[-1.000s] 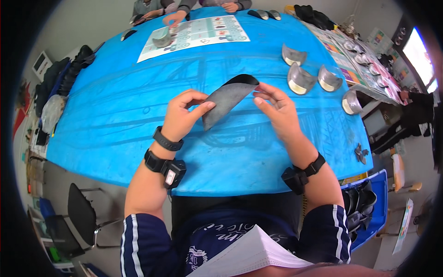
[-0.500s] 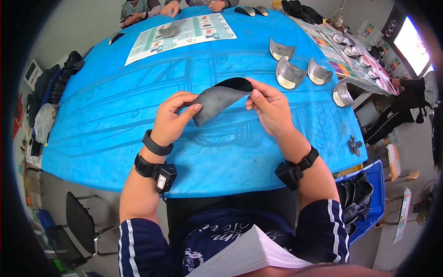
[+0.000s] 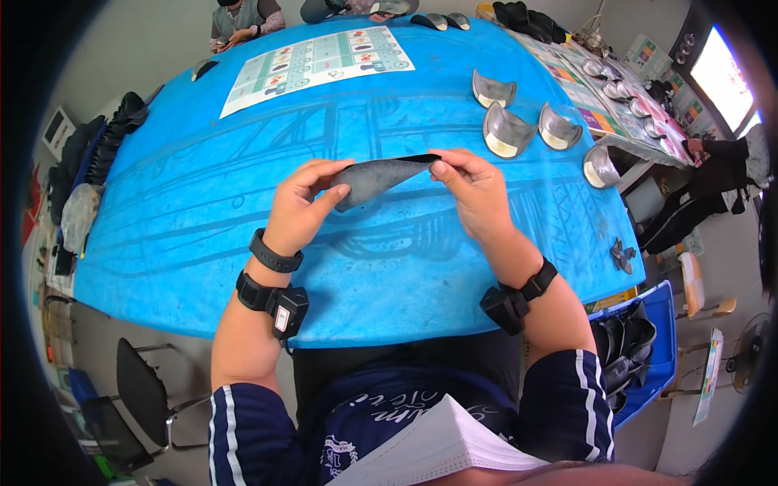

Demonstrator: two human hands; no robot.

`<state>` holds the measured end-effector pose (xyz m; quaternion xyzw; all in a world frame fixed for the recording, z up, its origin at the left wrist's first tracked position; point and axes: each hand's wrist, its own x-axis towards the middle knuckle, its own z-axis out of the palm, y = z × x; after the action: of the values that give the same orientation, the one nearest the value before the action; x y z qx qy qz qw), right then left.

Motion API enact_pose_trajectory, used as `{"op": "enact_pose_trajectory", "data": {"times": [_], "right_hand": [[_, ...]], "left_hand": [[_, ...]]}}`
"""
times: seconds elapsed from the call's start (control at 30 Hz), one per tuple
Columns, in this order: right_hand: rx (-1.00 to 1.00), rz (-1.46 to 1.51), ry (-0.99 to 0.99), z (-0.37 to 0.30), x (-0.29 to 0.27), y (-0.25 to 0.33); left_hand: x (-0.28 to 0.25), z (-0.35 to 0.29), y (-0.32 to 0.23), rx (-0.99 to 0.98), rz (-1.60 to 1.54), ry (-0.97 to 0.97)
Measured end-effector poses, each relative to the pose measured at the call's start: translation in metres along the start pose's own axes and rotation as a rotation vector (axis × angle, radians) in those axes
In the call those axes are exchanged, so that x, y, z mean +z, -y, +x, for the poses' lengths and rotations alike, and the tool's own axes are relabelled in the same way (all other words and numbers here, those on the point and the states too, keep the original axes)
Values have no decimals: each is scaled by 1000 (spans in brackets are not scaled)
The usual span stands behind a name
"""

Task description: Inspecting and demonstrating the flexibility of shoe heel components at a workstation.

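Observation:
Both hands hold a curved dark grey sheet piece (image 3: 374,183) above the blue-covered table. My left hand (image 3: 298,209) pinches its left end, thumb on the grey face and fingers behind. At the other end, my right hand (image 3: 480,194) grips the narrow tip between thumb and fingers. The piece is bent, with its dark inner side showing only as a thin strip along the upper edge. Beyond my right hand stand several curved grey shells (image 3: 509,130) with pale patches inside.
A printed sheet (image 3: 318,71) lies on the blue table cover (image 3: 203,243). One person (image 3: 247,24) sits at the far side and another is beside them. Dark curved pieces fill a blue crate (image 3: 666,340) at the right. A black chair (image 3: 139,377) stands at the left.
The grey piece has tipped so that less of its dark inner side shows, and my right hand has shifted slightly. The other person's hand and the thing over the printed sheet have withdrawn.

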<state>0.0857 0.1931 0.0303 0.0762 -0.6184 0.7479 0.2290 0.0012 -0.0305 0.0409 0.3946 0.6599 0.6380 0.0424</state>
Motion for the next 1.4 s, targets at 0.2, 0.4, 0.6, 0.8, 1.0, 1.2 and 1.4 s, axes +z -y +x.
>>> {"op": "enact_pose_trajectory", "data": {"times": [0.2,0.4,0.6,0.8,1.0,1.2,1.4], "right_hand": [[13,-47,-60,-1,2,-1],[55,77,-152,-1,4,-2],[63,152,-133,-1,4,-3],[-25,114,-102,-1,3,-1],[-52,103,-78,-2,3,-2],[-40,104,-84,-1,2,-4],[-68,70,10,3,-1,0]], "left_hand": [[6,4,-2,-13,-42,-210],[-7,2,7,-134,-218,-147],[-13,1,3,-305,-559,-148],[-4,1,2,-69,-96,-274],[-1,-1,-3,49,175,-351],[0,-2,-5,107,227,-372],[-4,-1,-6,181,318,-390]]}}
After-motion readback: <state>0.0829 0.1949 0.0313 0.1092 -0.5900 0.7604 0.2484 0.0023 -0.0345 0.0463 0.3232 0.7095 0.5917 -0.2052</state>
